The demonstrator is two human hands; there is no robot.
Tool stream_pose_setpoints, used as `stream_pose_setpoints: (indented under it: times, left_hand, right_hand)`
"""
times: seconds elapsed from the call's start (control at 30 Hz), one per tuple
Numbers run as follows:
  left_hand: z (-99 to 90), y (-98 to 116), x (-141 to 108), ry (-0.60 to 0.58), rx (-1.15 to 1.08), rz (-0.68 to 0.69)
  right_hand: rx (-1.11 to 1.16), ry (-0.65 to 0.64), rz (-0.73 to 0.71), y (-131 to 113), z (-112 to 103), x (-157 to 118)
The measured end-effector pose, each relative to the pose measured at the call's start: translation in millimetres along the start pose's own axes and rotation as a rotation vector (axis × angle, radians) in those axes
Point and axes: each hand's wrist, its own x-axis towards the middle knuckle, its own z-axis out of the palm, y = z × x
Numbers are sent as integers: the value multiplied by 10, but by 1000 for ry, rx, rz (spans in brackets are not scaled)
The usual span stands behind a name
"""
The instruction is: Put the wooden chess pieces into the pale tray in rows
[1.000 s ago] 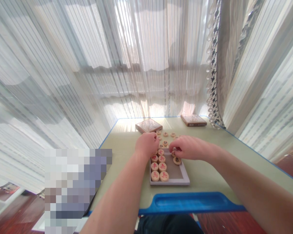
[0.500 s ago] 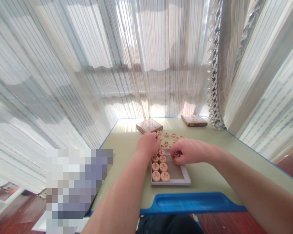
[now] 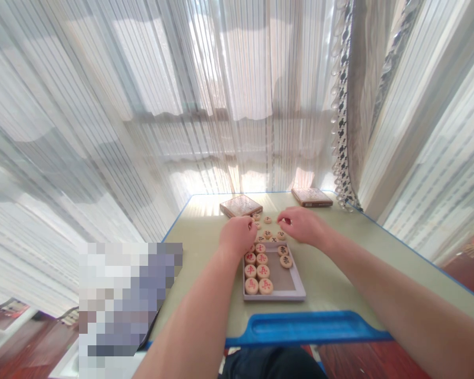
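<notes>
A shallow white box (image 3: 274, 297) lies in front of me. Red-marked Chinese chess pieces (image 3: 265, 286) fill two columns at its left, and two dark-marked pieces (image 3: 286, 261) lie against its right wall. My left hand (image 3: 239, 234) is closed at the box's far left corner, beside some loose pieces (image 3: 256, 217); what its fingers hold is hidden. Beyond the far right corner, my right hand (image 3: 300, 226) has its fingers curled together over the area of the loose pieces. Whatever sits between those fingertips cannot be made out. More loose dark-marked pieces (image 3: 267, 234) lie between the hands.
Two flat patterned boxes (image 3: 242, 204) (image 3: 312, 197) sit near the far edge of the pale green table (image 3: 205, 231). A blue tray-like ledge (image 3: 304, 327) runs along its near edge. Sheer curtains (image 3: 237, 131) hang behind. A blurred-out patch covers the left.
My right hand has let go of a dark-marked piece at the box's right wall and moved away from me to the loose pieces. My left hand has stayed nearly still.
</notes>
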Motion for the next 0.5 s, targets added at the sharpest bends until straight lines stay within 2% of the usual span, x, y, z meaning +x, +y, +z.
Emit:
stream_pose_setpoints:
  times: [0.23, 0.4, 0.5]
  left_hand:
    - [25, -45, 5, 49, -16, -11]
    - [13, -52, 11, 32, -2, -31]
    - [1, -44, 16, 36, 11, -40]
  right_hand:
    - [-130, -72, 186, 262, 129, 93]
    - [-50, -115, 308, 293, 170, 106]
    - [-8, -90, 344, 316, 185, 126]
